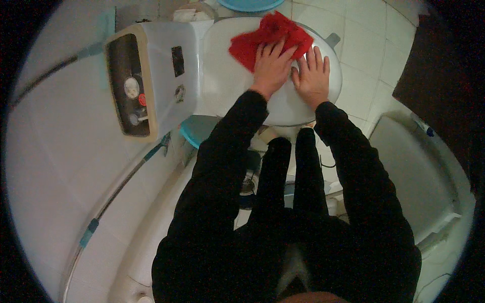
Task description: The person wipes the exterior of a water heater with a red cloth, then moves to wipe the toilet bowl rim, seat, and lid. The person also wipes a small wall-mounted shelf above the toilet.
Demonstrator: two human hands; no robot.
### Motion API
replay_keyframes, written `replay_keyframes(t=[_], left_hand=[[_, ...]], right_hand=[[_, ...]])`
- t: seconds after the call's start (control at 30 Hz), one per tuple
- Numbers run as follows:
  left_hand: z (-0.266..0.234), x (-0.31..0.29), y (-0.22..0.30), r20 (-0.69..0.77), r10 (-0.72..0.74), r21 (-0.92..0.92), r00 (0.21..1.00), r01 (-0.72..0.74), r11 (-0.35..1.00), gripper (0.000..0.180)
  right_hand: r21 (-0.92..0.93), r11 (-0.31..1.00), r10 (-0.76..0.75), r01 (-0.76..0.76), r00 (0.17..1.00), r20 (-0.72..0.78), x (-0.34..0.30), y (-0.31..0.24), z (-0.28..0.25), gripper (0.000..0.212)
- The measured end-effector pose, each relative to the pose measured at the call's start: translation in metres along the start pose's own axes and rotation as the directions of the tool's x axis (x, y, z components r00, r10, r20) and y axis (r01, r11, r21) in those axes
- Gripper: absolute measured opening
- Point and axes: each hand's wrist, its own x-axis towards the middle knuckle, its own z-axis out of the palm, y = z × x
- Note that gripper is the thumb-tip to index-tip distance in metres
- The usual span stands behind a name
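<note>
My left hand (273, 68) presses a bunched red cloth (275, 33) against the white closed toilet lid (227, 60), its fingers bent over the fabric. The cloth spreads past the fingertips toward the lid's far edge, and its underside is hidden. Just right of it, my right hand (312, 78) lies on the lid with fingers stretched out, holding nothing. Its thumb is close to the cloth's near edge. To the left stands the toilet tank (174, 76), uncovered, with the fittings inside showing.
A blue basin (250, 4) sits beyond the toilet, and another blue rim (189, 132) shows beside it. A metal pipe (118, 194) runs along the left wall. A grey-white panel (409, 166) stands at right. My feet are close to the toilet's near side.
</note>
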Motion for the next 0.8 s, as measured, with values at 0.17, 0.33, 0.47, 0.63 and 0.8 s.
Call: replay_keyframes(t=[0.17,0.33,0.47,0.63,0.8], left_hand=[[-0.067,-0.073,-0.046,0.257,-0.103,0.256,0.961,0.036,0.966,0.049],[-0.046,0.009,-0.084,-0.099,-0.225,0.301,0.969,0.245,0.922,0.053],[-0.002,0.017,-0.024,0.065,-0.055,0.265,0.996,0.036,0.964,0.053],[-0.043,-0.060,-0.020,0.248,-0.052,0.184,0.967,0.005,0.983,0.057],[-0.059,-0.018,-0.089,-0.083,-0.274,0.298,0.958,0.286,0.911,0.058]], right_hand=[[0.038,0.999,0.001,0.000,1.000,-0.029,0.000,-0.002,-0.004,0.063],[0.034,0.999,-0.011,0.013,0.999,-0.050,-0.001,-0.002,-0.001,0.063],[-0.034,0.999,-0.003,0.001,0.998,-0.056,-0.001,-0.003,0.001,0.063],[-0.041,0.999,-0.012,0.009,0.999,-0.053,-0.001,-0.002,0.000,0.064],[-0.035,0.999,-0.020,0.018,0.998,-0.065,-0.003,-0.001,0.002,0.064]])
